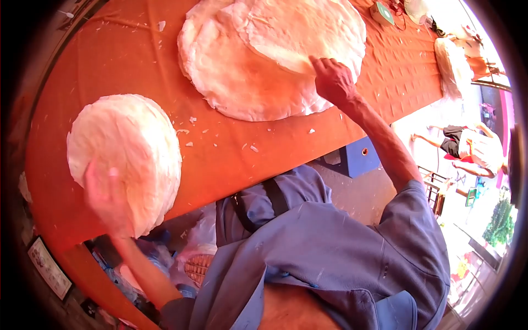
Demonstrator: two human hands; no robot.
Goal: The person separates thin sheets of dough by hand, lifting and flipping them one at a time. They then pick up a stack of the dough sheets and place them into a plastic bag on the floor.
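Observation:
A large round white pad (242,93) of soft, layered sheet material lies flat at the top of the view, with a folded or smaller top sheet (291,33) over its far part. My right hand (333,80) is closed at the edge of this top sheet, apparently pinching it; the fingertips are partly hidden. To the left, a smaller round white pad (132,132) with a rough, layered surface sits near the table's edge. Over its lower part is my left hand (107,195), blurred by motion, with fingers seemingly stretched out flat and nothing visible in them.
An orange cloth (220,148) covers the table and carries scattered white scraps. Beyond the big pad lies a small green-and-white box (381,14). A blue object (360,159) stands below the table edge. Another person (473,146) is far off at the right.

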